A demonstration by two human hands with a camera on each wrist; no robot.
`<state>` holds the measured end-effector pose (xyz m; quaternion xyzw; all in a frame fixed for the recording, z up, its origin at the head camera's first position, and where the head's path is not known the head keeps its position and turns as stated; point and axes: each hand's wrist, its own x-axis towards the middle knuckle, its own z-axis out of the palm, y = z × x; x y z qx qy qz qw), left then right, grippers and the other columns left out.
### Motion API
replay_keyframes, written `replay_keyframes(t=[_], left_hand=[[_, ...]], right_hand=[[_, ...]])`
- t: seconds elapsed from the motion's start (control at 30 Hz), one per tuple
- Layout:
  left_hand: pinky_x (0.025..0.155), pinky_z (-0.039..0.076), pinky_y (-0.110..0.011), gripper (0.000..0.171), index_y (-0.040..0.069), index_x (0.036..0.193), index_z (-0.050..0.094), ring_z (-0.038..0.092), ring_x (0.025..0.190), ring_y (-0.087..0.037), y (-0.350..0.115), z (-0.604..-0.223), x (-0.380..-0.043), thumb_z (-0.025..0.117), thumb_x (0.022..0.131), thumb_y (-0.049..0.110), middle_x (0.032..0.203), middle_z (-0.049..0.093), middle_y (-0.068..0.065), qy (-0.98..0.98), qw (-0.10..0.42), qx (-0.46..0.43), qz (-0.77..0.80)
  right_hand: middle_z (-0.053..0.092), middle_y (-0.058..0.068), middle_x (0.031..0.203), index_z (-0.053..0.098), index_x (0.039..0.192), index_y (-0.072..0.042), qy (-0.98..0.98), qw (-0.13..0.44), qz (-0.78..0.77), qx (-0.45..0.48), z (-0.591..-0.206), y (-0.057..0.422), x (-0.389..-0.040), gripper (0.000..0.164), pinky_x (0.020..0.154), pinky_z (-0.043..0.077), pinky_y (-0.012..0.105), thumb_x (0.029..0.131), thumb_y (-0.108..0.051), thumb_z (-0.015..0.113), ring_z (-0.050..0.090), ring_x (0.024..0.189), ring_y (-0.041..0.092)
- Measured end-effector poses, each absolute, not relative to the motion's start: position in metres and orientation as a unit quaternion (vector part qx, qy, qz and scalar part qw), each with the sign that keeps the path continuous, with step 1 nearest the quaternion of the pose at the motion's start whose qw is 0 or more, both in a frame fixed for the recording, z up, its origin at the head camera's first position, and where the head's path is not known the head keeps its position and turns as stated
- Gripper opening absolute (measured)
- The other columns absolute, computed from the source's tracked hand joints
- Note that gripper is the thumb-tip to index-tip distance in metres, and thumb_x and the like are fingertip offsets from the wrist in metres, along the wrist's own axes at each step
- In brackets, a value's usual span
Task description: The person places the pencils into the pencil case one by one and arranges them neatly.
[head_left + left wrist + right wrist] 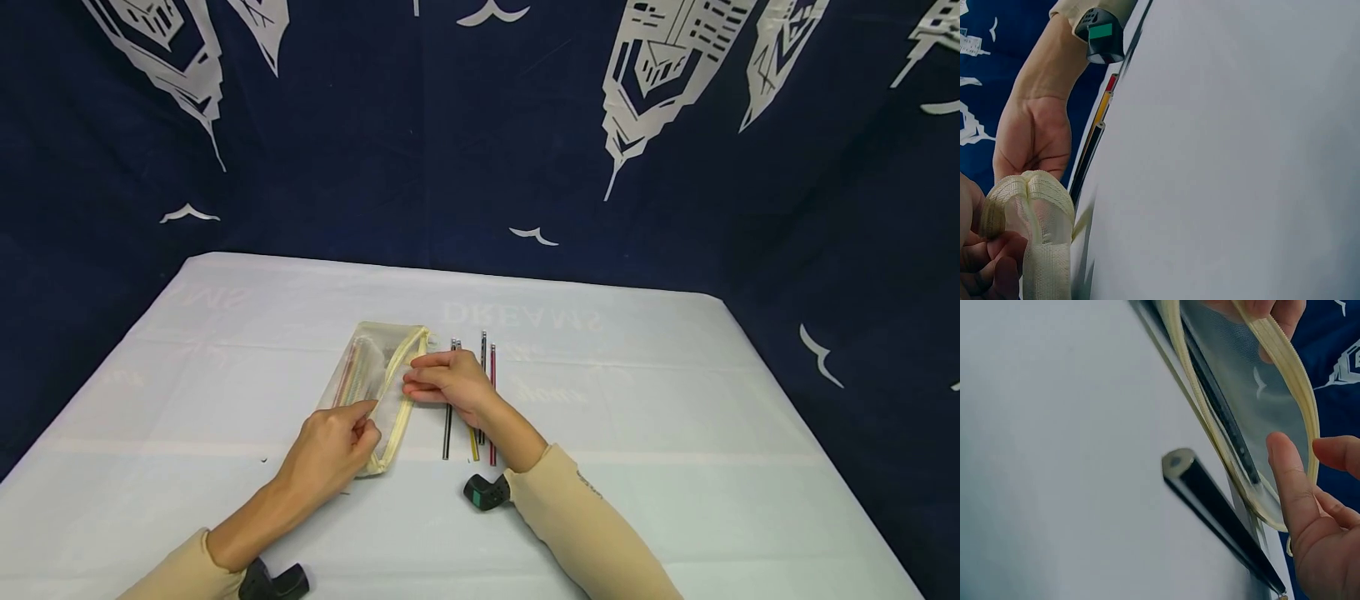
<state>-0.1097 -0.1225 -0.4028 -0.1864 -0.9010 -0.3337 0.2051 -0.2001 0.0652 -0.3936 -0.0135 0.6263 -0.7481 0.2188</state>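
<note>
A see-through mesh pencil case (364, 342) with a cream zip edge lies on the table, its mouth spread apart. Colored pencils (349, 375) show through its mesh. My left hand (330, 442) pinches the near zip edge (1049, 187). At the far part of the mouth is my right hand (453, 385), thumb and fingers apart beside the zip band (1297, 381), with nothing held between them. In the right wrist view, a dark pencil (1219, 403) lies along the inside of the case. Another black pencil (1216, 519) lies outside it, end toward the camera.
Right of the case several loose pencils lie side by side, among them a red pencil (492, 433) and a yellow pencil (474, 446), partly under the right hand. A white cloth covers the table (675, 467). Behind hangs a dark blue patterned curtain (337, 167).
</note>
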Motion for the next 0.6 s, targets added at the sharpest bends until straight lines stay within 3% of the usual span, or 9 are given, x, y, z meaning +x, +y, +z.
replay_keyframes(t=[0.4,0.6], left_hand=[[0.046,0.037,-0.021,0.027,-0.008,0.099,0.073,0.038,0.049,0.001,-0.122,-0.402,-0.109,0.059,0.077,-0.006,0.058,0.049,0.009,-0.902,0.201,-0.184,-0.335],[0.045,0.037,-0.021,0.026,-0.009,0.099,0.073,0.038,0.049,0.002,-0.122,-0.402,-0.109,0.059,0.077,-0.007,0.057,0.049,0.009,-0.899,0.205,-0.188,-0.339]], right_hand=[[0.069,0.015,0.086,0.054,0.122,0.02,0.62,0.22,-0.752,-0.029,-0.393,0.07,-0.197,0.034,0.072,0.057,0.03,0.091,0.008,0.059,0.071,0.073,0.018],[0.07,0.015,0.081,0.062,0.111,0.018,0.667,0.2,-0.718,-0.013,-0.39,0.08,-0.201,0.026,0.065,0.057,0.029,0.087,0.007,0.065,0.069,0.065,0.016]])
